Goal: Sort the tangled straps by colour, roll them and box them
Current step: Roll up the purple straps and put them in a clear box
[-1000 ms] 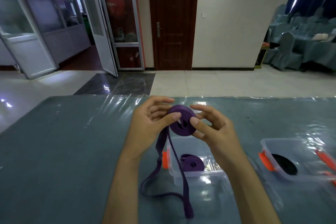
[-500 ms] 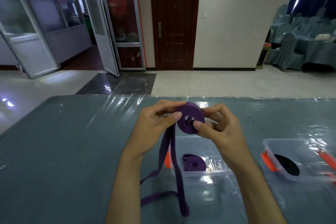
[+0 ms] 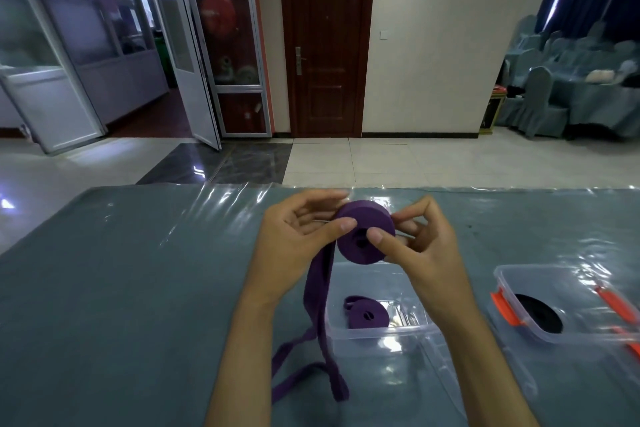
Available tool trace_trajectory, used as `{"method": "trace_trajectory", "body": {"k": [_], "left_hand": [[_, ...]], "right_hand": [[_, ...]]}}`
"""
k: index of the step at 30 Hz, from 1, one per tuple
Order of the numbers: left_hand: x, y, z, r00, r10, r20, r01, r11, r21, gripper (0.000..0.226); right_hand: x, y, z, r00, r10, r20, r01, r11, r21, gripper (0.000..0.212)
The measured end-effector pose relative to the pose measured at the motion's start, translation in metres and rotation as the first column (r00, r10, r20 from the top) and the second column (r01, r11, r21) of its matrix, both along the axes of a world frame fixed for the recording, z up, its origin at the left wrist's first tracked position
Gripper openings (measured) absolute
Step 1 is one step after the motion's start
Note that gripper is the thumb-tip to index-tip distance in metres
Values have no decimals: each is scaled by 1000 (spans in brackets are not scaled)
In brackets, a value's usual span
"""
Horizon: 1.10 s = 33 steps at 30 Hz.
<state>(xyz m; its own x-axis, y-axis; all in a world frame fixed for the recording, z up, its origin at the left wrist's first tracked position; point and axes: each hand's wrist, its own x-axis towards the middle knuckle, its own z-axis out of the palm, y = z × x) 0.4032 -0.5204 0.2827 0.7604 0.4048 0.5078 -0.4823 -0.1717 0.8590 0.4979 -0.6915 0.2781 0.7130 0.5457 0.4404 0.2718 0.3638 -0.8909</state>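
A half-wound roll of purple strap (image 3: 365,232) is held above the table between both hands. My left hand (image 3: 298,243) pinches its left edge with the thumb, and my right hand (image 3: 420,246) pinches its face with thumb and fingers. The strap's loose tail (image 3: 318,315) hangs down and loops on the table. Below the hands stands a clear plastic box (image 3: 377,329) holding a rolled purple strap (image 3: 367,316). To the right, a second clear box (image 3: 512,274) with orange clips holds a rolled black strap (image 3: 538,312).
The table (image 3: 121,288) is covered with blue-grey cloth under clear plastic film. A transparent lid (image 3: 443,378) lies in front of the purple box. Beyond the table's far edge are tiled floor, a brown door and covered chairs at the right.
The roll has turned in my hands and grown a little. The hanging tail has shortened and its loop on the table has shifted.
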Motion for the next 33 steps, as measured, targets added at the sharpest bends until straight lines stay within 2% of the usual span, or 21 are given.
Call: {"method": "trace_trajectory", "body": {"k": [3, 7, 10, 12, 15, 17, 19, 22, 25, 28, 31, 33], "left_hand": [[4, -2, -4, 998, 10, 57, -9, 1000, -22, 25], [4, 2, -4, 991, -130, -16, 130, 991, -16, 37], [3, 5, -4, 997, -77, 7, 77, 997, -10, 30], [4, 4, -3, 999, -9, 35, 10, 999, -34, 22], [6, 6, -1, 999, 4, 38, -2, 999, -45, 19], [4, 12, -1, 998, -68, 7, 69, 997, -39, 25], [0, 16, -3, 993, -117, -25, 117, 993, -5, 30], [-1, 13, -3, 999, -21, 25, 21, 1000, 21, 28], [3, 9, -2, 996, 60, 72, -61, 998, 11, 21], [2, 16, -3, 1000, 4, 25, -5, 999, 41, 21], [-1, 21, -5, 994, -102, -43, 104, 993, 52, 27], [-2, 18, -5, 997, -72, -25, 73, 997, 32, 23]], "right_hand": [[0, -3, 4, 996, -28, 80, 26, 999, 17, 44], [0, -5, 6, 996, -63, 60, 59, 996, 68, 38], [4, -7, 7, 1000, -6, -14, 6, 999, -35, 43], [5, -5, 5, 1000, 17, 0, -16, 992, -125, 46], [2, -2, 5, 998, 37, 43, -34, 997, -75, 37], [2, -1, 5, 998, -10, 68, 13, 999, -34, 41], [2, 0, 5, 998, -33, 55, 34, 999, -21, 33], [0, 5, 4, 999, 49, -4, -49, 996, -76, 36], [-2, 9, 0, 998, 60, 11, -59, 994, -92, 37], [-2, 6, 1, 997, 4, 79, -1, 999, -41, 49], [1, 2, 0, 998, 19, 63, -16, 999, -42, 41], [2, 3, -2, 999, 45, 29, -43, 995, -90, 43]]}}
